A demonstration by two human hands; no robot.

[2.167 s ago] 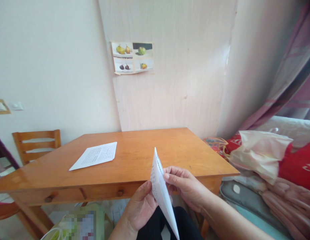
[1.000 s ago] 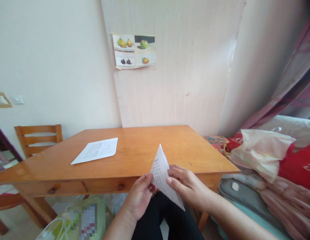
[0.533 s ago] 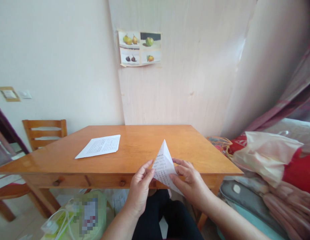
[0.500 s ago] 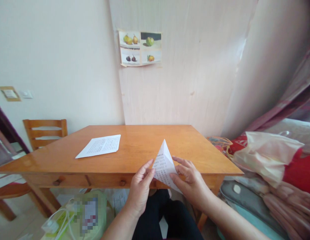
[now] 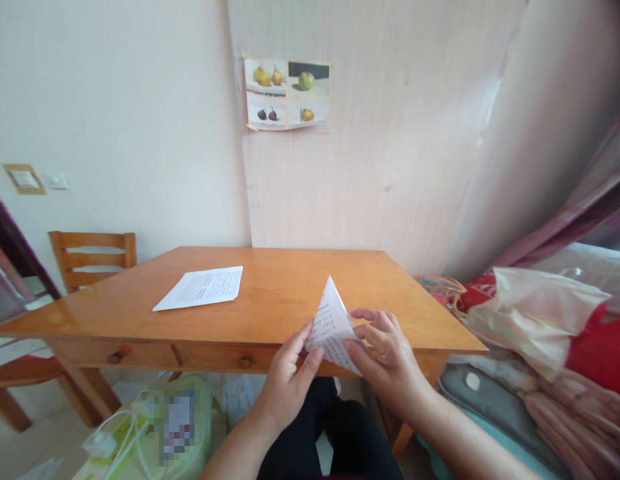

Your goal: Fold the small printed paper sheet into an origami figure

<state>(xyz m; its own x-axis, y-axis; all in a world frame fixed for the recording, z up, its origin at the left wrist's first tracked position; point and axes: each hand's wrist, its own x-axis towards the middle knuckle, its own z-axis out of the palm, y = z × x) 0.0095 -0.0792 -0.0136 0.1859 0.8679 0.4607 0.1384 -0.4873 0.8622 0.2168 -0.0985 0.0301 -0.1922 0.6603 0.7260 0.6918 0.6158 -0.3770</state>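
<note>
A folded sheet of printed paper (image 5: 333, 330), white with rows of dark characters and a sharp point at the top, is held up at the table's front edge. My left hand (image 5: 293, 373) grips its left side, thumb in front and fingers behind. At the right side, my right hand (image 5: 387, 353) pinches the paper's edge between thumb and fingers, the index finger lifted a little off it. On the wooden table (image 5: 270, 287) to the left lies a flat stack of printed paper (image 5: 203, 287).
A wooden chair (image 5: 93, 257) stands beyond the table's left end. Below the table at left is a green stool or box (image 5: 197, 427) with white cables. To the right are a pale plastic bag (image 5: 533, 307), a grey case (image 5: 490, 393) and pink cloth (image 5: 565, 413).
The paper's right flap has turned inward, so the shape looks narrower. My left thumb has moved lower on the sheet. The view has shifted slightly.
</note>
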